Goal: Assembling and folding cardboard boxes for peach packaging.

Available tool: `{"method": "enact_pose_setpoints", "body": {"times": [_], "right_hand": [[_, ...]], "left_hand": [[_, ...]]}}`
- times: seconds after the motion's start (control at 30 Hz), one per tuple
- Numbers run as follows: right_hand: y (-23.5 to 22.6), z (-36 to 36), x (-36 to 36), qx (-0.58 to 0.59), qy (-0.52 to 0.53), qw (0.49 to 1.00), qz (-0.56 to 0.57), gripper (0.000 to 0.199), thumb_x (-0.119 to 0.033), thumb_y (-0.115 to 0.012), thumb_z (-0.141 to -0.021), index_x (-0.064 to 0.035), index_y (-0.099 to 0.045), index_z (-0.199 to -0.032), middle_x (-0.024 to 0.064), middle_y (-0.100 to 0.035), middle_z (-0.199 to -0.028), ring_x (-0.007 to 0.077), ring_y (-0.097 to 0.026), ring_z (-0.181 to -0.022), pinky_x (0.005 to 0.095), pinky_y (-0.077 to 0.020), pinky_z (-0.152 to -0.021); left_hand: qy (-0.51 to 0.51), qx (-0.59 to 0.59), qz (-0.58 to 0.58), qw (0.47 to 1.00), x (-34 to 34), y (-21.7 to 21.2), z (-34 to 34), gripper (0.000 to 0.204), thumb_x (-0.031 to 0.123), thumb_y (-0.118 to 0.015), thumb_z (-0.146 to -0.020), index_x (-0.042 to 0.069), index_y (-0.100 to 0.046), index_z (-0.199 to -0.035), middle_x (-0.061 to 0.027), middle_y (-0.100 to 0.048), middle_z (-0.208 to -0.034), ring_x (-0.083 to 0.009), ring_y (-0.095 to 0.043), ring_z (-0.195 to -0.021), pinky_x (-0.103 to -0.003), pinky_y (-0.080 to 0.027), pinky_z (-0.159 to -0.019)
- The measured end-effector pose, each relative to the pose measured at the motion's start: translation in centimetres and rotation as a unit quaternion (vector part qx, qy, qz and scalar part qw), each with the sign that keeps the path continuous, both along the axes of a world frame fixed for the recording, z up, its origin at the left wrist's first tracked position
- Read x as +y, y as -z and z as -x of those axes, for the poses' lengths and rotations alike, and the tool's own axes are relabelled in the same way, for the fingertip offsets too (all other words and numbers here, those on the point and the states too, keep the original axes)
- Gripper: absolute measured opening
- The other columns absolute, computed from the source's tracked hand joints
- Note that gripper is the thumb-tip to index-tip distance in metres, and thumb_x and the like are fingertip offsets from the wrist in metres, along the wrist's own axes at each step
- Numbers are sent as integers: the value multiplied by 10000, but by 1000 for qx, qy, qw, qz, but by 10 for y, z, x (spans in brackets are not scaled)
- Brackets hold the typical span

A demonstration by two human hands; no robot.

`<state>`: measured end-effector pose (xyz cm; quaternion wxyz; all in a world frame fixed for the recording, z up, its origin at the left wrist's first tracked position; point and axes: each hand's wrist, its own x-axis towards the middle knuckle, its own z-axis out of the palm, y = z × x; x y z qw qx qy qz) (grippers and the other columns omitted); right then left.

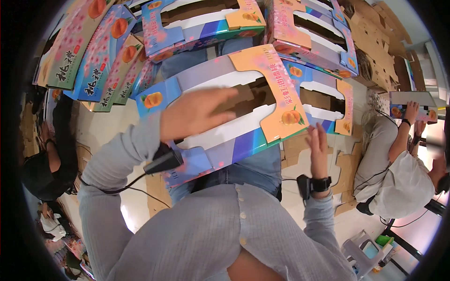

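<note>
A colourful cardboard fruit box (269, 72) with peach pictures and a large cut-out in its top lies tilted across my lap. Its brown inside shows through the opening. My left hand (197, 112) is over the left part of that opening, fingers stretched toward the inside and thumb apart. At the box's right end is my right hand (318, 147), its fingers extended close to the corner; whether they touch the cardboard I cannot tell. Neither hand grips anything. A dark device with a cable is strapped to each wrist.
Similar boxes stand beyond, at the far middle (201, 28) and far right (311, 33). Folded cartons (101, 65) lean at the left. Brown cardboard (370, 42) is stacked at the far right. Another person (398, 173) handles a box on the right; a dark-clothed person (49, 154) is at left.
</note>
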<state>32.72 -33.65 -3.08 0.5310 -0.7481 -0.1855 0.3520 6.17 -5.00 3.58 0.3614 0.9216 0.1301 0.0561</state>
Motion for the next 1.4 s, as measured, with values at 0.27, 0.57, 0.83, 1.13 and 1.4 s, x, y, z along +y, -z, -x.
{"method": "enact_pose_setpoints", "body": {"times": [0.27,0.57,0.83,1.13,1.4], "right_hand": [[-9,10,72,-320,-159,934,-5,550,-205,-612,-984,46,-418,-1434,206,-539,-1308,288,-553,-1212,356,-510,-935],[-8,27,81,-368,-119,922,-13,508,-213,-614,-973,22,-474,-1401,216,-606,-1191,319,-624,-1033,369,-525,-829],[-21,30,84,-353,-122,928,-2,461,-198,-578,-990,-13,-496,-1405,213,-626,-1189,318,-654,-968,373,-529,-803],[-17,76,40,-328,-113,938,21,549,-219,-595,-1003,8,-407,-1466,222,-552,-1345,291,-626,-1083,350,-534,-794],[-18,69,19,-75,-162,984,0,696,-234,-620,-1002,60,-256,-1517,184,-447,-1471,239,-495,-1288,331,-399,-1071]], "left_hand": [[-62,-67,-138,986,61,39,-43,398,179,-560,-971,4,-559,-1329,-191,-577,-1352,-357,-536,-1261,-424,-444,-1052],[-32,82,-312,946,54,43,-64,404,75,-514,-911,7,-573,-1304,-147,-582,-1372,-307,-548,-1254,-494,-383,-1087],[-52,86,-182,978,62,45,-65,455,95,-543,-894,24,-538,-1344,-138,-558,-1410,-312,-549,-1245,-501,-400,-1046],[26,2,-248,968,-31,18,-42,635,183,-681,-854,-19,-449,-1410,-188,-395,-1524,-339,-377,-1414,-513,-333,-1122],[48,112,-68,990,-90,25,-22,898,440,-698,-866,-23,-283,-1515,-213,-370,-1525,-368,-418,-1352,-470,-331,-1119]]}}
